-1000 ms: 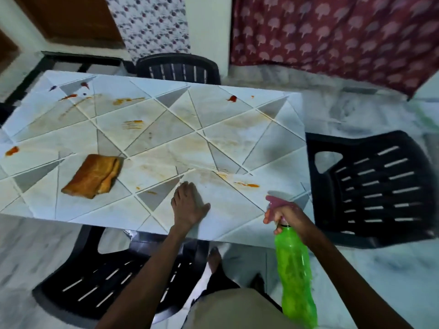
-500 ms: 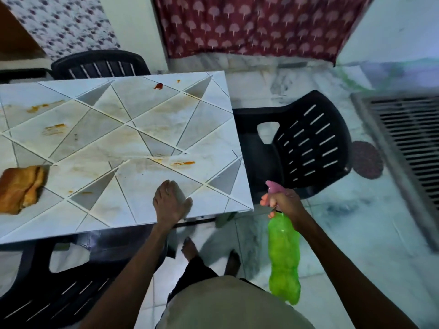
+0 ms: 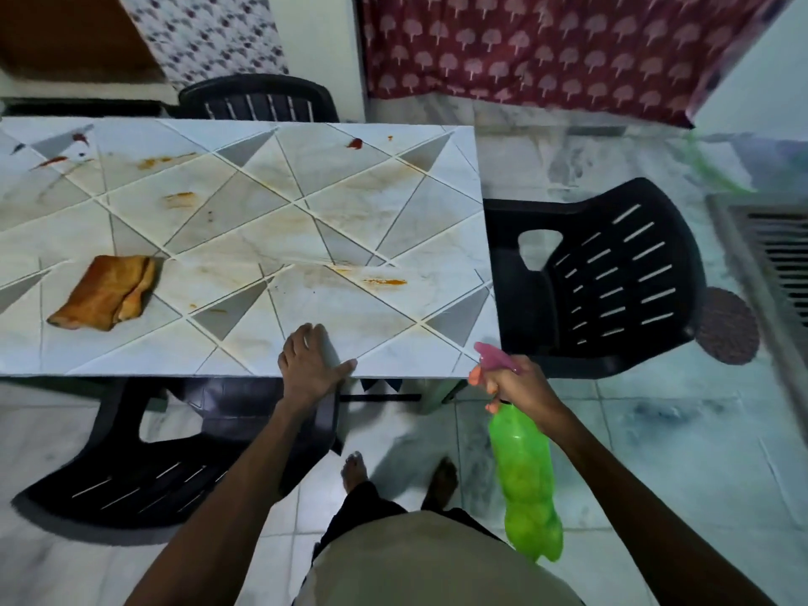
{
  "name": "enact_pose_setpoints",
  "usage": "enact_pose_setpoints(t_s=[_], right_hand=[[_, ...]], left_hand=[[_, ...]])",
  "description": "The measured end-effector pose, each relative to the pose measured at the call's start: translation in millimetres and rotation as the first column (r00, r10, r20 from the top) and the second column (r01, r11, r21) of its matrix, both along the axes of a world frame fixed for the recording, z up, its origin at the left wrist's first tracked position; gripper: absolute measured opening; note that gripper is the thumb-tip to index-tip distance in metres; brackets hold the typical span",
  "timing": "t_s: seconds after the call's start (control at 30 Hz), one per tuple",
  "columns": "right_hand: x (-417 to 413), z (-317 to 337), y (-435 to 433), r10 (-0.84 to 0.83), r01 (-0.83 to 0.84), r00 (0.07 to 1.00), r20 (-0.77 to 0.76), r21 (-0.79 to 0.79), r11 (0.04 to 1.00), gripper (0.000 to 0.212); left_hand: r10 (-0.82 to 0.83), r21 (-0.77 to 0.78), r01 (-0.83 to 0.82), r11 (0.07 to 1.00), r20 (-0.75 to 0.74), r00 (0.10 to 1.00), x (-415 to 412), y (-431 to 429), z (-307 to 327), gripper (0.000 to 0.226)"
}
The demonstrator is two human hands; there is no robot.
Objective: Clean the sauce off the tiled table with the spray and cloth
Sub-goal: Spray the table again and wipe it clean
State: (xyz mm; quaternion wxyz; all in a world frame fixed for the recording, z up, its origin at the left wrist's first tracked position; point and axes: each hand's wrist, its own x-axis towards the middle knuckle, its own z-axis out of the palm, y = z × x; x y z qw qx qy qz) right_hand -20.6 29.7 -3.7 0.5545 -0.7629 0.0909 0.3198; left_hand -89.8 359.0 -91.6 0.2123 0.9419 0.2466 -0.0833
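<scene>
The tiled table (image 3: 393, 220) carries orange sauce streaks (image 3: 384, 281) near its right side and red blobs (image 3: 355, 143) toward the back. A folded brown cloth (image 3: 105, 293) lies on the left part of the table, untouched. My left hand (image 3: 311, 367) rests flat on the table's near edge, fingers spread. My right hand (image 3: 509, 380) grips the pink trigger head of a green spray bottle (image 3: 527, 483), which hangs below the hand, just off the table's near right corner.
One black plastic chair (image 3: 612, 273) stands at the table's right end, another (image 3: 144, 457) is tucked under the near side at left, and a third (image 3: 258, 98) sits behind the table. A floor grate (image 3: 778, 255) lies at far right. My bare feet (image 3: 356, 472) stand on the tiled floor.
The view swung right, then partly back left, bringing the cloth into full view again. My left hand stays on the table edge; my right hand still holds the bottle by the corner.
</scene>
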Motion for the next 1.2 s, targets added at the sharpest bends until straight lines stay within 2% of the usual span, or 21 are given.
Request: enact_pose_setpoints(t_s=[0.17,0.3,0.37,0.5,0.57,0.67,0.8,0.9,1.0,1.1,1.2], right_hand=[[-5,0,82,0.239,-0.239,0.97,0.034,-0.021,0.971,0.042],[-15,1,152,0.41,-0.408,0.911,0.039,-0.048,0.912,0.046],[-20,2,181,0.454,-0.45,0.889,0.055,-0.074,0.89,0.051],[-31,3,238,0.538,-0.532,0.84,0.07,-0.091,0.842,0.054],[-36,3,257,0.566,-0.558,0.821,0.074,-0.099,0.824,0.05],[-45,5,276,0.587,-0.579,0.807,0.063,-0.108,0.808,0.033],[-49,0,273,0.629,-0.617,0.776,0.037,-0.159,0.771,0.053],[-50,-6,249,0.57,-0.552,0.821,0.041,-0.201,0.809,0.028],[-51,-9,215,0.434,-0.418,0.899,0.065,-0.171,0.892,0.04],[-52,-7,176,0.334,-0.312,0.938,0.094,-0.189,0.931,0.025],[-56,-8,134,0.22,-0.193,0.969,0.112,-0.21,0.958,0.029]], left_hand=[[0.064,0.057,-0.062,0.996,-0.037,0.997,-28,53,3,0.108],[0.141,0.06,-0.14,0.988,-0.021,0.99,-52,102,-1,0.122],[0.149,0.063,-0.149,0.987,0.008,0.989,-61,122,-6,0.13],[0.226,0.036,-0.228,0.973,0.044,0.973,-81,157,-2,0.125],[0.232,0.031,-0.233,0.972,0.052,0.971,-88,167,1,0.125],[0.225,0.017,-0.226,0.974,0.042,0.974,-90,176,1,0.124],[0.222,0.016,-0.223,0.975,0.049,0.974,-88,174,-3,0.124],[0.195,-0.003,-0.195,0.981,0.057,0.979,-82,163,-5,0.121],[0.116,0.0,-0.116,0.993,0.078,0.99,-72,143,-7,0.116],[-0.001,0.019,-0.001,1.0,0.079,0.997,-58,115,-9,0.113],[-0.114,0.028,0.111,0.993,0.097,0.989,-43,88,-10,0.108]])
